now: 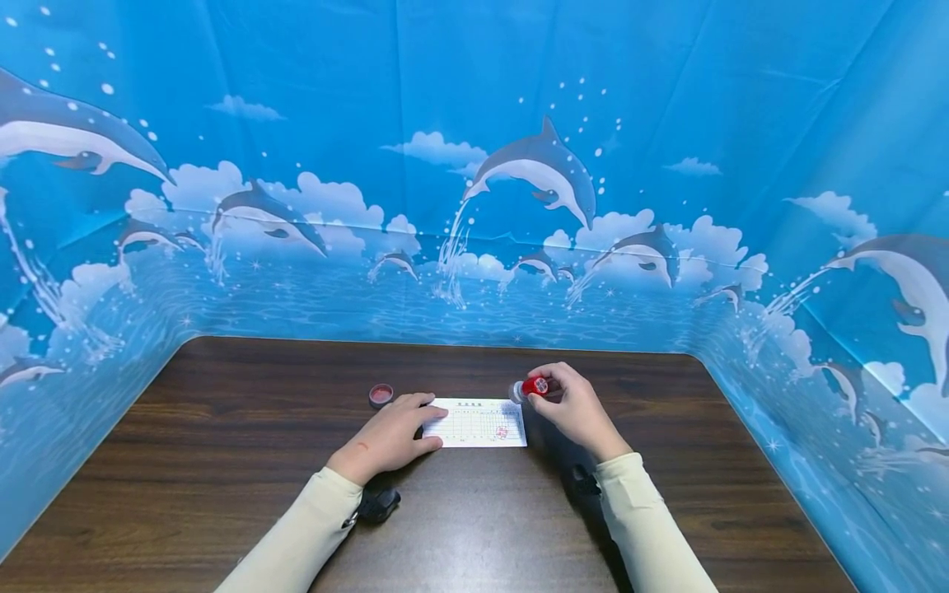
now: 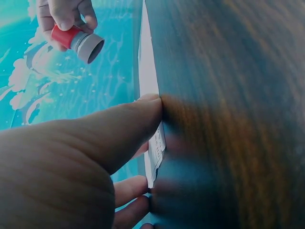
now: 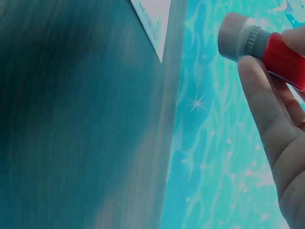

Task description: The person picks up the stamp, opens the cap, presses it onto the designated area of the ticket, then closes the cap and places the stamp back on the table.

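A white printed form (image 1: 474,423) with a grid lies on the table, a red stamp mark (image 1: 502,431) near its lower right corner. My left hand (image 1: 393,435) rests on the form's left end, thumb and fingers spread; the left wrist view shows the thumb on the paper's near edge. Between the fingers and thumb of my right hand (image 1: 574,405) is a stamp (image 3: 284,59) with a red handle and a pale round head. It is held tilted in the air by the form's upper right corner, the head pointing left in the head view.
A small round ink pad (image 1: 381,395) with red ink stands beyond the left hand. The dark wooden table (image 1: 245,461) meets a blue dolphin-print curtain (image 1: 341,280) at the back and both sides. Each wrist wears a black device (image 1: 380,506).
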### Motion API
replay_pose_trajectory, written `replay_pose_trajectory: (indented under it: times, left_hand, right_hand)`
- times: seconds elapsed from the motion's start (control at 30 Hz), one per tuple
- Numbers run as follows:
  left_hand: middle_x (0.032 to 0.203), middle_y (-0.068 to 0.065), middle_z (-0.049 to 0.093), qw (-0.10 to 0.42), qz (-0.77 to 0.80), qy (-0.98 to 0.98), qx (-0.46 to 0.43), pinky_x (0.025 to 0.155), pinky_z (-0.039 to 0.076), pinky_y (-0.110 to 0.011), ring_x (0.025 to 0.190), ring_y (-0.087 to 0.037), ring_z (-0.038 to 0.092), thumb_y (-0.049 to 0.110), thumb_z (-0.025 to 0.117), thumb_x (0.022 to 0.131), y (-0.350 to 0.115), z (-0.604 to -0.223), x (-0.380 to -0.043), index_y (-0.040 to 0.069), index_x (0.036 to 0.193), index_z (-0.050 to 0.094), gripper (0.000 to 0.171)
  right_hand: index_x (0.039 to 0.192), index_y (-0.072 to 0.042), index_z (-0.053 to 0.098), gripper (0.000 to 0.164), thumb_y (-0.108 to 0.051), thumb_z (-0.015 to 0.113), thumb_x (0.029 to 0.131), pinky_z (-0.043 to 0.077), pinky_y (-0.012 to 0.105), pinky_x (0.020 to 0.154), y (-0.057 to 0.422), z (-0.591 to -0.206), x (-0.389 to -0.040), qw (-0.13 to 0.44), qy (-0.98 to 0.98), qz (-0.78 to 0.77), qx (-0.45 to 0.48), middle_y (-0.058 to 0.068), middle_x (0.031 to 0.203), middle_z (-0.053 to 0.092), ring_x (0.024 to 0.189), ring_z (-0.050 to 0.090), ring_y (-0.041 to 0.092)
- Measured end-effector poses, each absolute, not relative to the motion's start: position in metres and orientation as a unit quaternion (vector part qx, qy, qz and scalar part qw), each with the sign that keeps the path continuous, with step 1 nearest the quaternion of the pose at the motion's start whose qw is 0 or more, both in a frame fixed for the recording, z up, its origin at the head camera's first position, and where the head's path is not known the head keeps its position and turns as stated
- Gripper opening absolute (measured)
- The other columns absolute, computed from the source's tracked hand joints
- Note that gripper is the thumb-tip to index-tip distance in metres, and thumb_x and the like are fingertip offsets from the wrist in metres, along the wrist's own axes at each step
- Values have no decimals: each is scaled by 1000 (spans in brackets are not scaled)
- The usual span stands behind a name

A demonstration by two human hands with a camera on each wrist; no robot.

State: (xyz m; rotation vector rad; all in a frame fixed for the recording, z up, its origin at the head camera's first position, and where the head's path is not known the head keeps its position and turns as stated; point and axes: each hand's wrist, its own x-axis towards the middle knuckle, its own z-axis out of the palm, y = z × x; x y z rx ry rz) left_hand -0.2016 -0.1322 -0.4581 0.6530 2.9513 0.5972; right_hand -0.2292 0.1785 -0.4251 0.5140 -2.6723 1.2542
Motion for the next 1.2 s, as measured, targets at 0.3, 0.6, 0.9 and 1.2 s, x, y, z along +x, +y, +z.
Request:
replay_pose_trajectory:
  times: [0.3, 0.6, 0.9, 1.2]
  left_hand:
    - [155, -12, 50, 30, 190, 958, 214, 116, 40, -51, 144, -32, 45, 37, 72, 98, -133, -458, -202, 17, 143, 64, 49]
    - [156, -11, 49, 31, 190, 957, 215, 115, 40, -51, 145, -32, 44, 38, 72, 98, -134, -457, -201, 17, 143, 64, 50]
    - [155, -12, 50, 26, 187, 957, 221, 116, 40, -51, 145, -33, 45, 38, 72, 98, -134, -458, -202, 16, 142, 65, 50]
    - [155, -12, 50, 26, 185, 957, 220, 115, 41, -50, 144, -32, 46, 39, 72, 98, -135, -457, -203, 16, 142, 65, 50]
  right_hand:
    - [130, -6, 68, 41, -6, 78, 91, 60, 46, 91, 198, -433, -239, 87, -881, 444, 137, 13, 118, 70, 100, 70, 27]
    - [126, -6, 70, 36, -8, 79, 91, 60, 45, 90, 205, -438, -242, 83, -875, 460, 125, 12, 109, 72, 95, 68, 26]
    - [122, -6, 70, 31, -7, 78, 92, 56, 27, 81, 213, -448, -247, 61, -866, 488, 96, 13, 109, 69, 92, 63, 26]
    - [124, -6, 69, 32, -9, 77, 93, 55, 24, 80, 216, -450, -248, 46, -857, 504, 93, 14, 112, 68, 93, 60, 27]
